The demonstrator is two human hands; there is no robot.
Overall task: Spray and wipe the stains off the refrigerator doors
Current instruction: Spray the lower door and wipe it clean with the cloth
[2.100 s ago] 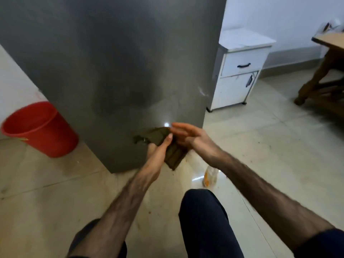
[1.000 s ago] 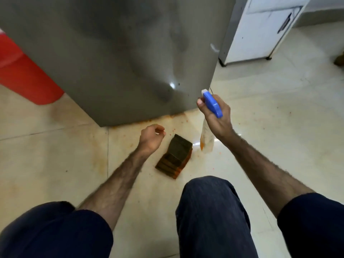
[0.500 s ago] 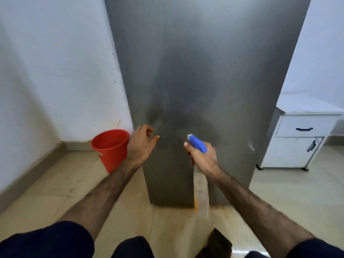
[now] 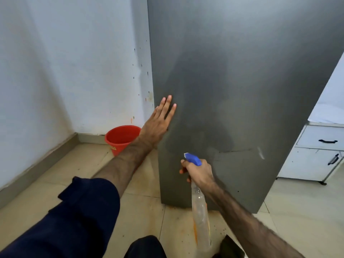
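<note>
Head view: grey refrigerator door fills centre & right, w/ a dark wet-looking patch mid-panel. Left hand lies flat w/ straight fingers against the door's left edge, grasping nothing. Right hand is wrapped round the neck of the spray bottle; blue nozzle points toward the door, clear body hangs down w/ orange residue inside. Dark cloth on the floor at bottom edge, just right of the bottle. Red bucket stands left of the fridge by the wall. White cabinet at far right.
</note>
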